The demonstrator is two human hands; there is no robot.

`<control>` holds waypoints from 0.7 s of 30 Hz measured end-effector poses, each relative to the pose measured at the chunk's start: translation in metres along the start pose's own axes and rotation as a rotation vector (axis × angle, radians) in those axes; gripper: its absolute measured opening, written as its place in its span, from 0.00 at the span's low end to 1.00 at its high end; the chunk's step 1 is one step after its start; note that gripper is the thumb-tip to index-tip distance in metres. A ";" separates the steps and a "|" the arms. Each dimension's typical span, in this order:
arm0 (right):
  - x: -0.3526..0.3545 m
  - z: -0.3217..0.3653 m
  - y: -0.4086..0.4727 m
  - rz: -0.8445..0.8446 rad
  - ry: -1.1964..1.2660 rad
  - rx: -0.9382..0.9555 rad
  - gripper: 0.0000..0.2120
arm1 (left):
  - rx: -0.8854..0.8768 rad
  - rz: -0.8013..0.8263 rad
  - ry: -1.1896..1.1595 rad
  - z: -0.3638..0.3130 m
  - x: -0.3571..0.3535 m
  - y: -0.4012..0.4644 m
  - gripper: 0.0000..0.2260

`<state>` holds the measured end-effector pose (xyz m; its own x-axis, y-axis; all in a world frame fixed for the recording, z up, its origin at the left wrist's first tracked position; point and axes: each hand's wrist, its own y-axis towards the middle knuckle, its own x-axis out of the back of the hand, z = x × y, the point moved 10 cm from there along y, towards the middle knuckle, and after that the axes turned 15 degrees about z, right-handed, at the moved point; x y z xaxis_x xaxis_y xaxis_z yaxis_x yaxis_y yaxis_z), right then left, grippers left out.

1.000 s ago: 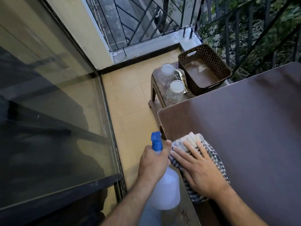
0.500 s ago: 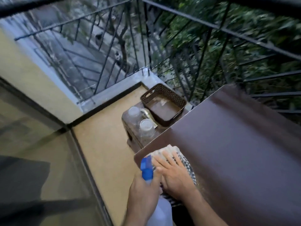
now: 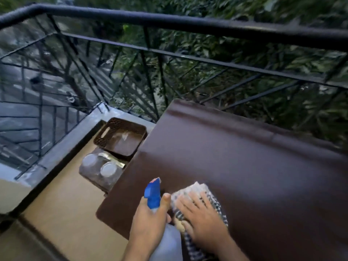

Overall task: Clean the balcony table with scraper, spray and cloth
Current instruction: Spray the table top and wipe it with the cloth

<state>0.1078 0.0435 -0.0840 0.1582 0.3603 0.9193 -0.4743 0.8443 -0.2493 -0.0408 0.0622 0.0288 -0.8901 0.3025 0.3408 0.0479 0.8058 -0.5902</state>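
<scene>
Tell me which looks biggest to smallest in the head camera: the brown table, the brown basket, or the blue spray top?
1. brown table
2. brown basket
3. blue spray top, though it sits nearer the camera.

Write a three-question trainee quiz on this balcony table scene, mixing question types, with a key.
1. True or false: the left hand grips the white spray bottle with blue trigger head.
2. What lies under the right hand on the dark brown tabletop? A) the checked cloth B) a scraper C) a glass
3. Fill in: the brown woven plastic basket sits on a low stool beside two clear upturned ____.

Key: 1 true; 2 A; 3 glasses
</scene>
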 end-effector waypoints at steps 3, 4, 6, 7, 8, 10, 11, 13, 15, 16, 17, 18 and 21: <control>-0.022 -0.008 -0.036 0.070 -0.031 0.022 0.39 | -0.036 0.041 0.066 -0.015 -0.032 -0.001 0.09; -0.021 -0.013 -0.047 0.069 -0.041 0.026 0.37 | -0.057 0.054 0.085 -0.022 -0.043 -0.001 0.09; -0.011 -0.028 -0.064 0.016 -0.038 0.010 0.34 | -0.091 0.086 0.123 -0.033 -0.064 -0.001 0.13; -0.004 -0.036 -0.068 -0.026 -0.025 -0.002 0.33 | -0.105 0.096 0.135 -0.037 -0.072 -0.001 0.15; 0.000 -0.045 -0.072 -0.064 -0.004 -0.024 0.32 | -0.121 0.107 0.137 -0.040 -0.081 -0.001 0.14; 0.008 -0.064 -0.076 -0.124 0.036 -0.085 0.30 | -0.140 0.120 0.139 -0.045 -0.094 -0.002 0.12; 0.010 -0.075 -0.079 -0.143 0.049 -0.128 0.29 | -0.144 0.131 0.152 -0.047 -0.099 -0.002 0.13; 0.017 -0.096 -0.080 -0.156 0.068 -0.216 0.28 | -0.169 0.153 0.155 -0.051 -0.106 0.000 0.15; 0.026 -0.113 -0.077 -0.165 0.088 -0.292 0.27 | -0.181 0.169 0.157 -0.053 -0.108 0.003 0.19; 0.030 -0.120 -0.075 -0.172 0.096 -0.329 0.27 | -0.187 0.177 0.174 -0.053 -0.108 0.007 0.20; 0.033 -0.125 -0.073 -0.181 0.097 -0.363 0.26 | -0.193 0.181 0.186 -0.054 -0.108 0.010 0.21; 0.036 -0.127 -0.072 -0.174 0.100 -0.394 0.26 | -0.194 0.185 0.192 -0.053 -0.108 0.013 0.21; 0.038 -0.130 -0.072 -0.236 0.159 -0.452 0.24 | -0.215 0.206 0.185 -0.053 -0.104 0.022 0.22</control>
<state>0.2608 0.0477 -0.0710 0.3613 0.1655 0.9176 0.0045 0.9838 -0.1792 0.0773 0.0759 0.0191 -0.7558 0.5411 0.3689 0.3300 0.8012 -0.4992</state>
